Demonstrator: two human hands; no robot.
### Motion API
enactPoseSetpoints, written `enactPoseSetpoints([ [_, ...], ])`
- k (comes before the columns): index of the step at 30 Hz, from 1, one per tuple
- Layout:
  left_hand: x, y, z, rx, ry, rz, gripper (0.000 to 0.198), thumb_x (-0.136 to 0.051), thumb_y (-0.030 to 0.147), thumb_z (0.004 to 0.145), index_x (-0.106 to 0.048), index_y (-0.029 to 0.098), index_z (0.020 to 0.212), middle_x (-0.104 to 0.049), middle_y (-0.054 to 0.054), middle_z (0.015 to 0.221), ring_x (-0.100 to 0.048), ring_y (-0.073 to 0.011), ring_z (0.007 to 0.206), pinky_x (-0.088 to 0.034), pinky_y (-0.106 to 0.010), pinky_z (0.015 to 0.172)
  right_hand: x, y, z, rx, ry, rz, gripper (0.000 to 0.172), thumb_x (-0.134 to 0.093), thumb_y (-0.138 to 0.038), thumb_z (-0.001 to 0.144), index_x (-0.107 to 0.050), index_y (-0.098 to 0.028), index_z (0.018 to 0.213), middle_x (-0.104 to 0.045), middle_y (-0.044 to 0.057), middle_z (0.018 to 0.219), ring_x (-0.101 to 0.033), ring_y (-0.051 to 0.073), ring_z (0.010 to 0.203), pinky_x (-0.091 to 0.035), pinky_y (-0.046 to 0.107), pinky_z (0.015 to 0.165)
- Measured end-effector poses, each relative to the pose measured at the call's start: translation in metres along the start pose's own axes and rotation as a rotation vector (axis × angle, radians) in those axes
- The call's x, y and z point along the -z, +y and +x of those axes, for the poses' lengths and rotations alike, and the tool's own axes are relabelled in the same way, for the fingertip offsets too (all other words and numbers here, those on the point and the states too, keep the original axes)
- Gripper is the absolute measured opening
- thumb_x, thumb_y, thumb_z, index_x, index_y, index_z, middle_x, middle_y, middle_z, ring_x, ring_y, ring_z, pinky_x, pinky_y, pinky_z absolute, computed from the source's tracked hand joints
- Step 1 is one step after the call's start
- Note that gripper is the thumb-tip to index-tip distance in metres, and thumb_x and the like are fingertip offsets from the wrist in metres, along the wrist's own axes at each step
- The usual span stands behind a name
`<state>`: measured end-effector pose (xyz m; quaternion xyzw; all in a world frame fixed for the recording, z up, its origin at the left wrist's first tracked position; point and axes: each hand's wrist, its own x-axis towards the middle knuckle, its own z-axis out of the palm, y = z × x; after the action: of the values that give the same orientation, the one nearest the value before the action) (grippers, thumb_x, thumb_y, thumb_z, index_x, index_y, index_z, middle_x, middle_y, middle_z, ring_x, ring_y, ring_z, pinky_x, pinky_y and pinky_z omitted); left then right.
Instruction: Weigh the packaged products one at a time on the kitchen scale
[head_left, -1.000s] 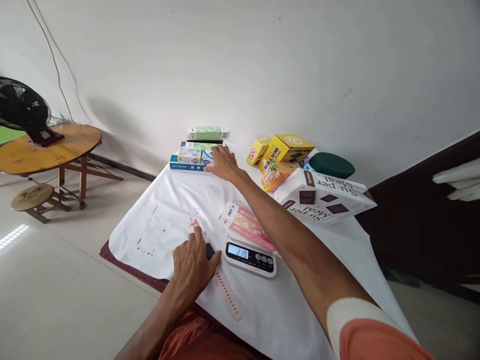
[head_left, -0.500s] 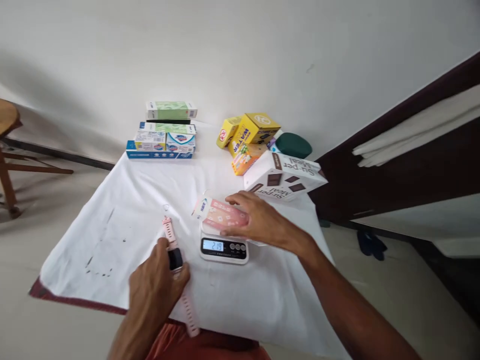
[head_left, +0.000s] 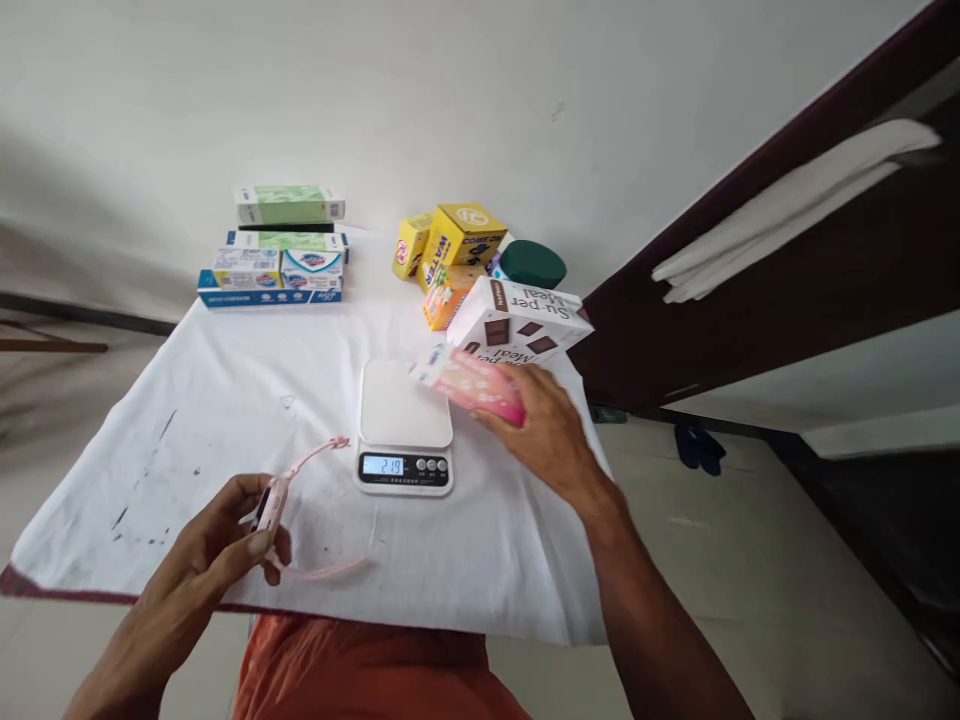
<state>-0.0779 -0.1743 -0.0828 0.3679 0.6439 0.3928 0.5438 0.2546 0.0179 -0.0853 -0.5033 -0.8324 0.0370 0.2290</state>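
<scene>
Head view, as I watch: the left hand (head_left: pixel 225 540) pinches a pink watch (head_left: pixel 274 502) by its case, presumably leaving both straps (head_left: pixel 324 572) free; the right hand's (head_left: pixel 551 435) fingers wrap a pink box (head_left: pixel 472 383), likely for secure hold. I count one watch, one pink box, one scale (head_left: pixel 405 410) between both hands' fingers, one white carton (head_left: pixel 529 312) beyond the right ones.

Scale (head_left: pixel 405 405), boxes (head_left: pixel 274 298) on white tablecloth (head_left: pixel 487 550)
</scene>
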Motion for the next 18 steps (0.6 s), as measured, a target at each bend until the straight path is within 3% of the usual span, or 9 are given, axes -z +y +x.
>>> enactPoseSetpoints([
  [5, -0.021, 0.001, 0.003, -0.138, -0.337, -0.328, 0.039, -0.069, 0.042, 0.099, -0.052, 0.026, 0.131, -0.063, -0.003, 0.100, -0.063, -0.0140, 0.078, -0.047, -0.023, 0.061, -0.017, 0.054, -0.018, -0.158, 0.018, -0.031, 0.049, -0.065, -0.056, 0.087, -0.063, -0.026, 0.126, -0.071, 0.015, 0.118, -0.065, 0.040, 0.111, -0.053, 0.059, 0.095],
  [10, -0.053, 0.018, 0.008, -0.190, -0.523, -0.555, 0.046, -0.080, 0.035, 0.093, -0.051, 0.025, 0.127, -0.060, 0.002, 0.090, -0.057, -0.0087, 0.071, -0.044, -0.019, 0.061, -0.048, 0.072, -0.024, -0.191, 0.015, -0.071, 0.054, -0.060, -0.057, 0.086, -0.062, -0.025, 0.129, -0.071, 0.019, 0.120, -0.063, 0.044, 0.113, -0.052, 0.063, 0.093],
  [14, -0.060, 0.032, 0.011, -0.251, -0.514, -0.627, 0.037, -0.077, 0.032, 0.095, -0.054, 0.022, 0.122, -0.061, 0.001, 0.093, -0.059, -0.0095, 0.077, -0.048, -0.023, 0.070, -0.032, 0.059, -0.021, -0.089, -0.044, -0.211, 0.057, -0.060, -0.057, 0.088, -0.061, -0.023, 0.133, -0.069, 0.023, 0.122, -0.062, 0.048, 0.111, -0.052, 0.066, 0.086],
  [18, -0.058, 0.035, 0.019, -0.340, -0.541, -0.645, 0.017, -0.067, 0.031, 0.103, -0.058, 0.019, 0.110, -0.056, 0.003, 0.085, -0.058, -0.0074, 0.067, -0.049, -0.029, 0.074, -0.005, 0.002, 0.013, 0.051, 0.008, -0.232, 0.043, -0.056, -0.052, 0.096, -0.062, -0.028, 0.132, -0.071, 0.018, 0.115, -0.067, 0.042, 0.101, -0.055, 0.060, 0.082],
])
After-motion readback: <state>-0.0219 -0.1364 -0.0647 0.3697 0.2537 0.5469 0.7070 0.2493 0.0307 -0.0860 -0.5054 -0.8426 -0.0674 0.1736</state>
